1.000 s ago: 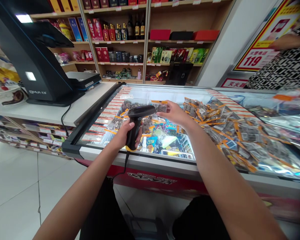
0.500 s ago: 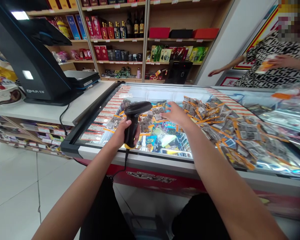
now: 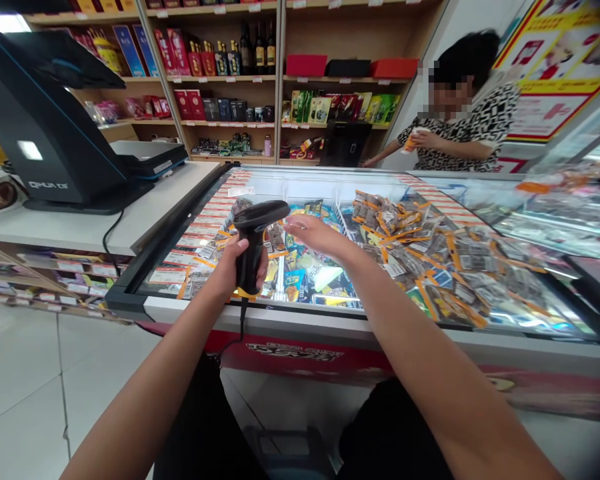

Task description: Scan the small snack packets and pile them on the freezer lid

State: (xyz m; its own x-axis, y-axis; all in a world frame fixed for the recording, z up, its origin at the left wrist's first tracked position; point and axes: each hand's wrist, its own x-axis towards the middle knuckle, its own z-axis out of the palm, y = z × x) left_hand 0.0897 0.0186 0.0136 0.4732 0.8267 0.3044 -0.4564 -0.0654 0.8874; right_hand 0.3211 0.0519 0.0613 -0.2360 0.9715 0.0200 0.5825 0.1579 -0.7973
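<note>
**Scanner (image 3: 251, 247) in the left grip (image 3: 227, 268), packets on both sides of the freezer top**

The left grip is wrapped round the scanner's handle above the freezer's (image 3: 330, 321) front edge. The handle stands nearly upright, which presumably leaves the head clear, its front end pointing toward the right grip (image 3: 316, 233). The cord (image 3: 243, 317) drops over the front edge, likely so it does not drag across the glass.

The right grip reaches in with fingers stretched out beside the scanner's head; whether they pinch a packet I cannot tell.

Orange-edged packets (image 3: 420, 233) lie in a large heap across the right half of the top. A smaller group (image 3: 207, 251) sits toward the left edge. The split probably keeps the two lots apart, with the middle of the glass between them.
</note>
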